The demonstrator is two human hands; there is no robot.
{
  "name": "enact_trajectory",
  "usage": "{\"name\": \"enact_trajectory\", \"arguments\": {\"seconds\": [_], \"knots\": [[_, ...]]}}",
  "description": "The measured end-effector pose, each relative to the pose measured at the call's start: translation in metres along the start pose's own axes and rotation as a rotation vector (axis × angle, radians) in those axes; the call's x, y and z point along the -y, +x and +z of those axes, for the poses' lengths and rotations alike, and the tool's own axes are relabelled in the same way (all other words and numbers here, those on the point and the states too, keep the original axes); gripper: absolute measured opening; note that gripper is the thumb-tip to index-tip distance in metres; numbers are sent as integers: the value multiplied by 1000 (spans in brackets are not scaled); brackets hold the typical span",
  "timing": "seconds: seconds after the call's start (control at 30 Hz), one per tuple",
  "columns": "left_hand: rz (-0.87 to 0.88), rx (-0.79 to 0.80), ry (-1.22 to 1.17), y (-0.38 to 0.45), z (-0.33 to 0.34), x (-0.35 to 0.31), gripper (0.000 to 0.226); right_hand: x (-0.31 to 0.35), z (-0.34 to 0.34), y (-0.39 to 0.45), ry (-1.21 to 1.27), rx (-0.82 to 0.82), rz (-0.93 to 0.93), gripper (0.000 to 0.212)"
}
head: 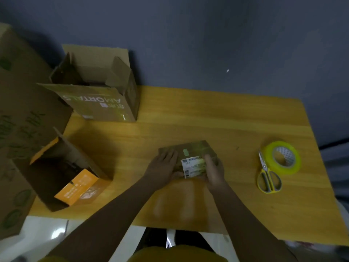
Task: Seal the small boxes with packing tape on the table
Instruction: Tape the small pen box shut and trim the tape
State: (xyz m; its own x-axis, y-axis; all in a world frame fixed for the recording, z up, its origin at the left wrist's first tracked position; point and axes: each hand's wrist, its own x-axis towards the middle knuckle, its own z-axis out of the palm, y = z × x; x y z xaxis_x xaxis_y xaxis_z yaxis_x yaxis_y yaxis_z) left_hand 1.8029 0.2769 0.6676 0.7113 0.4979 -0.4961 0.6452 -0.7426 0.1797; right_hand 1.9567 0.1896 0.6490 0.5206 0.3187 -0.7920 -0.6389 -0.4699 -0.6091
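A small brown box [190,150] with a white shipping label lies on the wooden table [217,120], near its front middle. My left hand [164,165] lies flat on the box's left side, fingers straight. My right hand [213,167] grips the box's right front corner beside the label, fingers curled over the edge. A roll of yellowish packing tape [283,157] lies flat at the right, apart from both hands.
Yellow-handled scissors [267,174] lie just left of the tape roll. An open carton printed with letters [98,87] stands at the back left. Another open carton with an orange flap [62,173] lies at the front left. A large carton [17,110] fills the left edge.
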Motion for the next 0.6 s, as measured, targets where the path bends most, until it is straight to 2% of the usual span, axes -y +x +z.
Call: {"name": "enact_trajectory", "arguments": {"seconds": [0.07, 0.13, 0.27, 0.37, 0.4, 0.43, 0.5, 0.53, 0.6], "knots": [[-34, -2, -78, 7, 8, 3, 93, -8, -4, -1, 28, 33, -14, 36], [-46, 72, -156, 17, 8, 6, 104, -11, -6, 2, 56, 48, -21, 31], [-80, 294, -308, 37, 0, 16, 125, -6, -8, 7, 32, 74, -65, 35], [-151, 328, -354, 41, 0, 23, 134, -9, -11, 6, -25, 96, -53, 32], [-138, 305, -319, 39, 3, 23, 134, -10, -14, 5, -120, 75, -72, 33], [-111, 261, -274, 35, 10, 23, 133, -11, -19, 6, -333, 26, -142, 40], [-31, 103, -135, 26, 31, 22, 133, -15, -30, 11, -817, -102, -397, 59], [-2, 37, -61, 23, 43, 23, 134, -16, -33, 13, -966, -125, -555, 61], [-22, -5, -22, 21, 63, 25, 135, -13, -23, 19, -1129, -49, -793, 59]]}}
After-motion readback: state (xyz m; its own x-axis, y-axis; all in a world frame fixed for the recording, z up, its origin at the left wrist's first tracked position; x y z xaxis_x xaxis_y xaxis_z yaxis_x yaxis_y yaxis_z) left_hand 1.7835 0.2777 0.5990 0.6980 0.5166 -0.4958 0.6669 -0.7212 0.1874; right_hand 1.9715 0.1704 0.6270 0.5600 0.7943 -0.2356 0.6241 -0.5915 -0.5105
